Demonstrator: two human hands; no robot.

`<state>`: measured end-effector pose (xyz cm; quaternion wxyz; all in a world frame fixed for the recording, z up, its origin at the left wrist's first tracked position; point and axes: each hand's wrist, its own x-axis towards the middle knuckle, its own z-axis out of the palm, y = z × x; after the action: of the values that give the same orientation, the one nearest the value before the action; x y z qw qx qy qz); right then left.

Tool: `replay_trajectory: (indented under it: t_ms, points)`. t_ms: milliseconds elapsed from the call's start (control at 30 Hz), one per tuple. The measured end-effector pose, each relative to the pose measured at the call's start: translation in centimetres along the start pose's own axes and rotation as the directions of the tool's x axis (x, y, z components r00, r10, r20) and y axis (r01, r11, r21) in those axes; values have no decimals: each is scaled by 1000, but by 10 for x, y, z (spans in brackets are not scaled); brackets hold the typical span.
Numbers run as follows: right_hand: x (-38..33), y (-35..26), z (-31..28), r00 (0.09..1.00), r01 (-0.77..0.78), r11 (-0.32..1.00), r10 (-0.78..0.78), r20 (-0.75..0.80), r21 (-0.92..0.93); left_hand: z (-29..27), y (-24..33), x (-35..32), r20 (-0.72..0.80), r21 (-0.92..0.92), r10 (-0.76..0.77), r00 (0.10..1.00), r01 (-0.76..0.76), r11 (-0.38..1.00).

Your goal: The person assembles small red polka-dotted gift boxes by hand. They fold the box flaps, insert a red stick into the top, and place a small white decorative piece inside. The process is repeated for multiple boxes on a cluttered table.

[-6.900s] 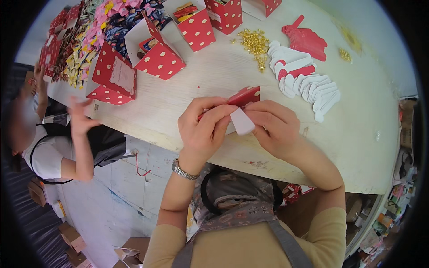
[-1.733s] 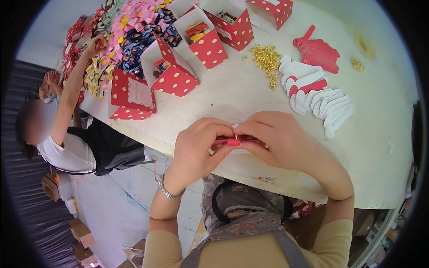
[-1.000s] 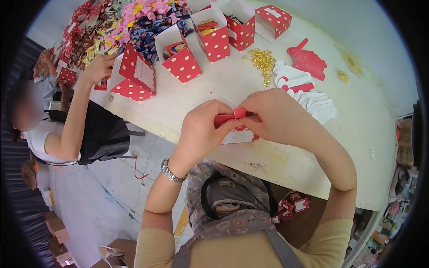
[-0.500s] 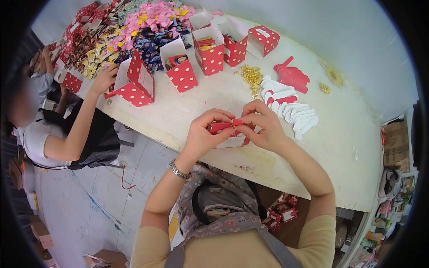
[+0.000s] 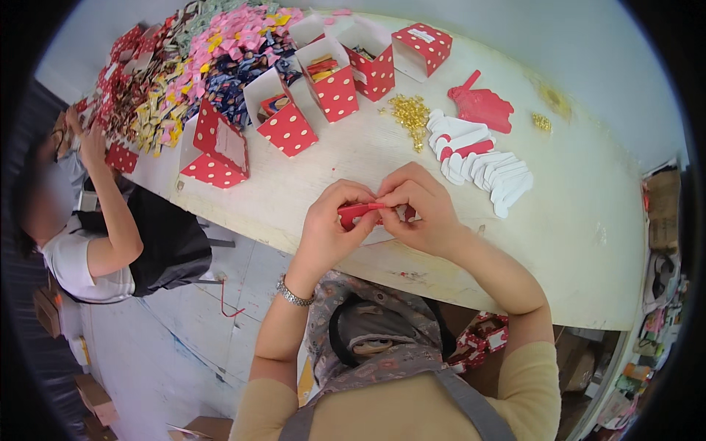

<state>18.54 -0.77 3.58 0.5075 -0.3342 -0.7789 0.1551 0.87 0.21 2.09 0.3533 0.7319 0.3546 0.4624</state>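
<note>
The left hand (image 5: 331, 224) and the right hand (image 5: 423, 209) meet above the table edge (image 5: 471, 283). Their fingers are closed tight on a small red card piece (image 5: 358, 211), pinching it from both ends to keep it folded flat.

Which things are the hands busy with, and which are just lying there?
Busy with:
left hand
right hand
red card piece, pinched between both

Just lying there:
white card cutouts
red cutouts
gold bits
spotted boxes
wrapped sweets
</note>
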Motion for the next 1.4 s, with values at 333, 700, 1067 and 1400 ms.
replay_trajectory:
  t_ms: [333, 700, 1067, 1400]
  points:
    - [7, -12, -6, 966, -205, 978, 210, 152, -50, 2, -10, -11, -87, -7, 29, 996, -30, 1000]
    - [-14, 1, 18, 1000, -3, 995, 4, 7, -99, -9, -43, -33, -196, 213, 214, 957, -171, 962]
    - [-65, -74, -152, 651, -360, 901, 428, 627, -242, -105, -31, -36, -553, 692, 423, 718, 114, 713]
    - [-38, -29, -20, 840, -225, 971, 235, 489, -80, -81, -3, -29, -531, 760, 202, 823, 358, 542]
